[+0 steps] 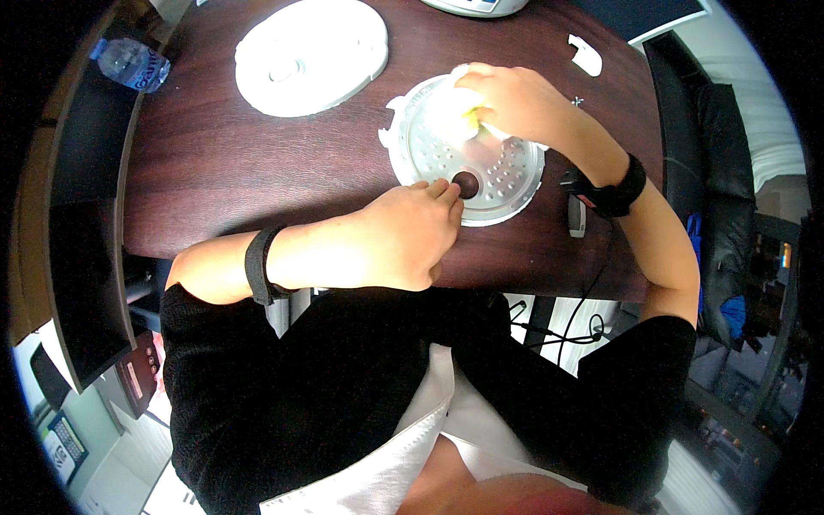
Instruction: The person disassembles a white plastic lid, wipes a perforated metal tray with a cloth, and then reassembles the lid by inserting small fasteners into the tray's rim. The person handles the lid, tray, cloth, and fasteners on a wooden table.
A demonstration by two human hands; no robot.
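Observation:
A round silvery plate [506, 202], studded with small bumps and pierced by a round hole, lies on the dark wooden table. It looks like the inner lid of a cooker, with white tabs at its left edge. My left hand [403, 232] grips its near left rim, fingertips beside the hole. Bunched in my right hand [524, 103] is a white cloth or tissue [451, 120] with a yellow patch, pressed on the plate's far part. The fingertips of that hand are partly hidden, and the cloth is washed out by glare.
A white oval lid [322, 60] lies at the far left, a clear bottle [133, 64] beyond the table's left edge. White appliance [481, 7] at the far edge; small white plastic piece [585, 56] at far right. A grey object [577, 216] lies below my right wrist; black cables [562, 330] hang beneath.

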